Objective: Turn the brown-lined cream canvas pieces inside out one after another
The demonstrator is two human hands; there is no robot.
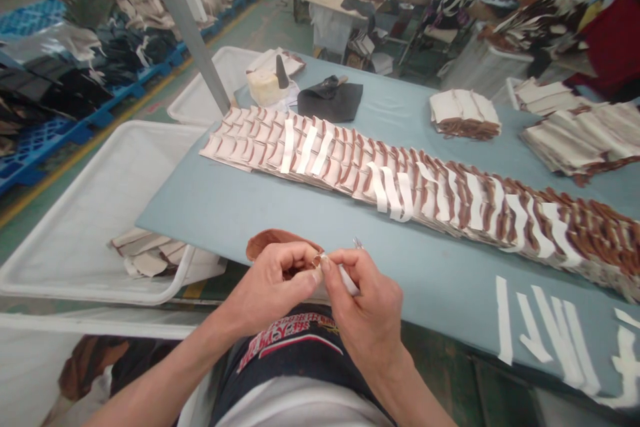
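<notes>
While both hands work over the near edge of the pale blue table [225, 207], the left hand [267, 283] has its thumb and fingers pressed together, pinching a small tan leather piece [318, 260], and a larger brown leather piece [277, 242] rises just behind them. The right hand [363, 303] pinches the same small piece between thumb and forefinger, with a white strip [349, 278] beside its fingers and a metal tip [357, 242], too small to name, just above. Beyond the hands, a long row of overlapping brown-edged leather pieces [400, 193] crosses the table. Loose white strips [550, 340] lie at its near right corner, stacked pieces [465, 113] lie toward its far side, and a white tray [90, 213] sits beside its left edge.
</notes>
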